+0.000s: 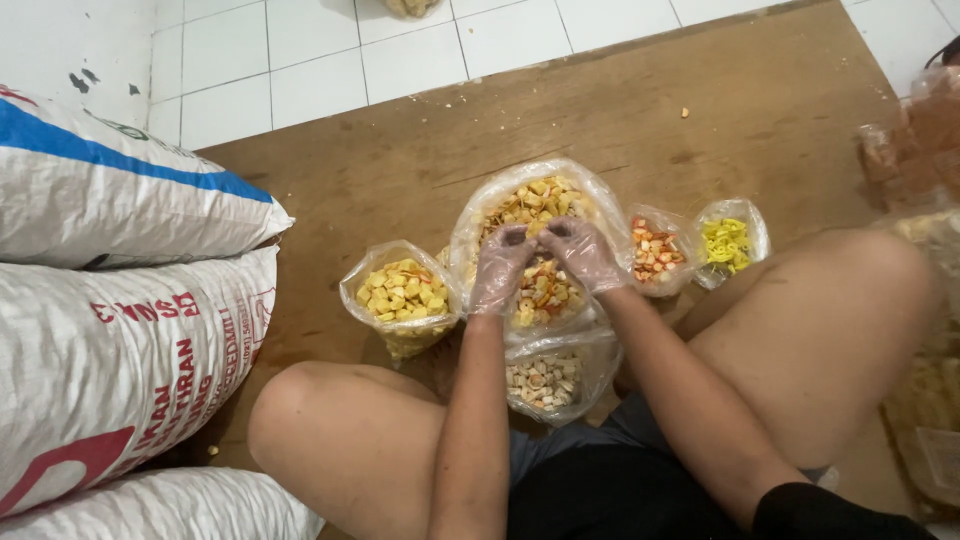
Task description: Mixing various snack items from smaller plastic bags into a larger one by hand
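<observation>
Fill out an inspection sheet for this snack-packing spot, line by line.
Surface: brown wooden board on a white tiled floor, with a few crumbs.
Job's things: large clear bag of mixed crackers, open at the top; both hands work at its mouth.
Clutter: bag of yellow crackers; bag of pale round crackers; bag of orange-and-white pieces; bag of bright yellow curls; more filled bags at the right edge.
Grippers: left hand and right hand, both in thin clear gloves, fingertips pinched together over the large bag.
Cables: nothing seen.
Surroundings: stacked white woven sacks at the left; the person's bare knees either side.
</observation>
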